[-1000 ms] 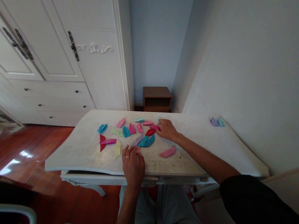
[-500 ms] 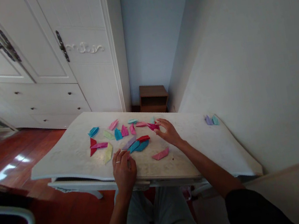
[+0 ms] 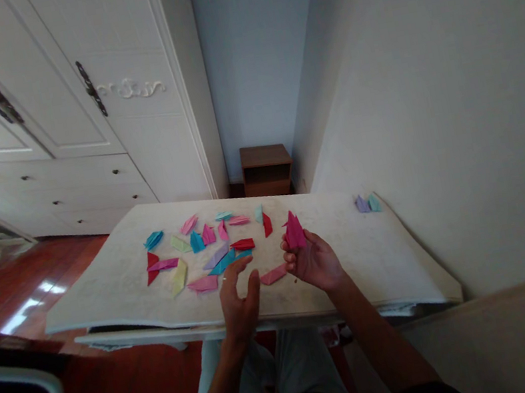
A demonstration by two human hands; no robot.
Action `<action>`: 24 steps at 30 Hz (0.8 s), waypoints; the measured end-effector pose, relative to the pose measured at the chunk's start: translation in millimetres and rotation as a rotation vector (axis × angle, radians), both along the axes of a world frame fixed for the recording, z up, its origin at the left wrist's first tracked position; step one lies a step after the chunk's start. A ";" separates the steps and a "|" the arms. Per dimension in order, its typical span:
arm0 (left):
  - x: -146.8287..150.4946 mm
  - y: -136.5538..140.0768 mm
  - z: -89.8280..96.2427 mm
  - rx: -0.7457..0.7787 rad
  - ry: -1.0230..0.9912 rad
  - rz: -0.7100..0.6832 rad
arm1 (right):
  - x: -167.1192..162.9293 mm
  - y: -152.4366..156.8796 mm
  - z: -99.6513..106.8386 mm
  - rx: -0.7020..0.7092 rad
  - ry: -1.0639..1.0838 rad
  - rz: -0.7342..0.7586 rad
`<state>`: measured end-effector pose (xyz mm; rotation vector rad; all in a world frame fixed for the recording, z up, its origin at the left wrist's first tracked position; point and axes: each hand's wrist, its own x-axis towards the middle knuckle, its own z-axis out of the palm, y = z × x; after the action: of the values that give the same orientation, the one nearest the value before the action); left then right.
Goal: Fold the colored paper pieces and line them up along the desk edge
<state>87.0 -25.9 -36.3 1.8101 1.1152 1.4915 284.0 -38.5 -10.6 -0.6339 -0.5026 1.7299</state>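
Note:
A magenta folded-paper piece, perhaps an origami crane, [image 3: 294, 231] is held upright in my right hand [image 3: 315, 260], pinched between thumb and fingers above the table. My left hand [image 3: 241, 300] hovers at the table's front with its fingers and thumb apart, holding nothing. Close by its fingers lie a blue folded paper [image 3: 222, 263], a red one [image 3: 242, 245] and a pink one [image 3: 203, 284]. Another pink folded paper [image 3: 273, 275] rests between my two hands. Further back sits a small red piece [image 3: 267, 224].
Several more coloured folded papers, such as a yellow one [image 3: 178, 277], are scattered over the left half of the white table [image 3: 99, 279]. A purple piece [image 3: 362, 204] and a mint piece [image 3: 374, 202] lie at the far right. Behind stand a white wardrobe [image 3: 146, 142] and brown nightstand [image 3: 264, 155].
My right hand has drawn the magenta paper toward me and turned it upright. My left hand has shifted right and opened, uncovering a pink piece. The view has moved slightly.

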 end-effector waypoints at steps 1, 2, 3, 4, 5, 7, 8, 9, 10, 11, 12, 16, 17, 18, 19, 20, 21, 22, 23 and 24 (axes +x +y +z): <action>9.7 -1.2 6.6 -0.112 -0.087 -0.119 | -0.8 -3.6 -0.9 -0.018 0.012 0.026; 18.9 -1.7 12.7 -0.222 -0.184 -0.223 | -1.8 -6.5 -2.5 -0.030 0.017 0.052; 27.4 -1.5 18.1 -0.326 -0.268 -0.311 | -2.9 -8.8 -4.7 -0.038 0.022 0.073; 35.0 -0.8 22.6 -0.416 -0.338 -0.379 | -4.0 -10.7 -7.6 -0.042 0.025 0.089; 41.5 0.2 26.1 -0.487 -0.390 -0.421 | -4.9 -12.4 -10.9 -0.043 0.027 0.099; 51.4 2.8 29.9 -0.576 -0.436 -0.432 | -5.7 -15.4 -18.4 -0.036 0.015 0.110; 54.8 4.1 30.3 -0.599 -0.441 -0.411 | -5.5 -16.9 -21.9 -0.029 -0.002 0.115; 57.4 5.2 29.8 -0.613 -0.439 -0.380 | -4.9 -18.4 -25.1 -0.020 -0.027 0.120; 59.3 6.2 28.5 -0.624 -0.436 -0.352 | -3.7 -20.0 -27.6 -0.007 -0.057 0.118; 60.7 6.9 26.7 -0.633 -0.433 -0.331 | -2.1 -21.4 -29.5 0.008 -0.089 0.108; 61.8 7.4 24.5 -0.642 -0.435 -0.318 | -0.2 -22.8 -30.7 0.025 -0.123 0.089; 66.5 7.6 15.7 -0.682 -0.454 -0.324 | 9.3 -27.2 -30.7 0.066 -0.267 -0.056; 68.1 7.2 14.3 -0.684 -0.455 -0.329 | 11.5 -27.9 -30.4 0.072 -0.322 -0.103; 69.8 6.7 13.2 -0.684 -0.451 -0.335 | 13.5 -28.2 -30.2 0.079 -0.388 -0.154; 71.7 6.1 12.3 -0.681 -0.444 -0.344 | 15.3 -28.4 -30.3 0.089 -0.458 -0.203; 73.5 5.5 11.6 -0.675 -0.435 -0.356 | 16.9 -28.3 -30.7 0.099 -0.523 -0.245; 75.2 5.0 10.6 -0.673 -0.430 -0.370 | 18.4 -28.0 -31.5 0.109 -0.576 -0.277; 76.6 4.8 9.3 -0.673 -0.437 -0.386 | 20.1 -27.7 -32.5 0.115 -0.609 -0.299; 77.6 4.8 7.4 -0.678 -0.458 -0.405 | 21.9 -27.3 -33.6 0.114 -0.623 -0.309; 78.1 5.2 5.0 -0.683 -0.489 -0.424 | 24.2 -27.1 -34.7 0.109 -0.623 -0.313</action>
<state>165.1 -20.7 -31.3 1.0457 0.7891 1.0365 308.3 -65.6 -45.3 -1.1153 -0.8698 1.1832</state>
